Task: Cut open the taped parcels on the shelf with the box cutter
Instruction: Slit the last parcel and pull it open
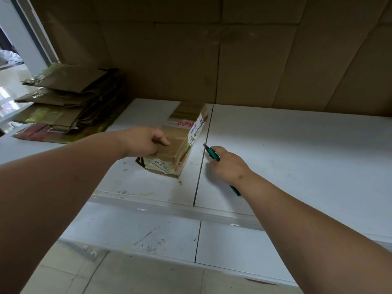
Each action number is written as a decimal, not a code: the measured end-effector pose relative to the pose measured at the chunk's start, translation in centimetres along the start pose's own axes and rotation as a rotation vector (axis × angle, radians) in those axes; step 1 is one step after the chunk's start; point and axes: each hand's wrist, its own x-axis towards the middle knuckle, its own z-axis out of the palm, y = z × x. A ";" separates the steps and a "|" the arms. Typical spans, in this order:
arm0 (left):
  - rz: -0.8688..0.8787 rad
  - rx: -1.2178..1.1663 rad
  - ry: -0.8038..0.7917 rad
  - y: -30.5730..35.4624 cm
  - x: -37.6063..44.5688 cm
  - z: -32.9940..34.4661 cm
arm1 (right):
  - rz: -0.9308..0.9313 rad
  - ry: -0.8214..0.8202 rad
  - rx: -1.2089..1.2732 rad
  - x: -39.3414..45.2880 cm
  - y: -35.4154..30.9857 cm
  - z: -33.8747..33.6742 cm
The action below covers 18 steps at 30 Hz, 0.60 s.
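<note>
Left hand [144,142] gripping taped parcel [180,141] on white shelf [297,149].
Right hand [227,164] clutching green box cutter [212,154] beside it; tape seemingly uncut.

Glossy-taped brown cardboard parcel [182,136], green plastic box cutter [213,154], scuffed matt white shelf [286,155].

Dim, left-lit; wide-angle edge distortion

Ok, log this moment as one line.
left hand: holds parcel on shelf | right hand: grips cutter, blade beside parcel, not touching | cut: not started
</note>
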 end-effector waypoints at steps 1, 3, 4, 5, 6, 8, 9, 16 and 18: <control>0.005 -0.012 -0.033 0.1 0.0 0.0 | -0.009 0.010 0.010 0.0 -0.1 0.3; 0.037 0.076 -0.127 0.0 0.4 0.0 | -0.027 0.026 0.047 0.1 -0.4 0.9; 0.048 0.147 -0.149 -0.2 0.6 -0.1 | -0.033 0.034 0.074 0.2 -0.5 1.1; 0.050 0.212 -0.150 -0.3 0.8 -0.2 | -0.037 0.042 0.105 0.3 -0.6 1.3; 0.049 0.262 -0.148 -0.4 1.0 -0.3 | -0.042 0.048 0.130 0.4 -0.7 1.4; 0.044 0.339 -0.171 -0.4 1.4 -0.3 | -0.054 0.053 0.142 0.3 -0.8 1.7; 0.039 0.371 -0.191 -0.4 1.6 -0.2 | -0.058 0.059 0.130 0.3 -0.8 1.8; 0.035 0.515 -0.229 0.2 2.2 -0.1 | -0.063 0.116 0.125 -0.7 0.0 1.3; 0.033 0.540 -0.258 0.3 2.1 -0.3 | -0.070 0.119 0.136 -1.0 0.2 1.1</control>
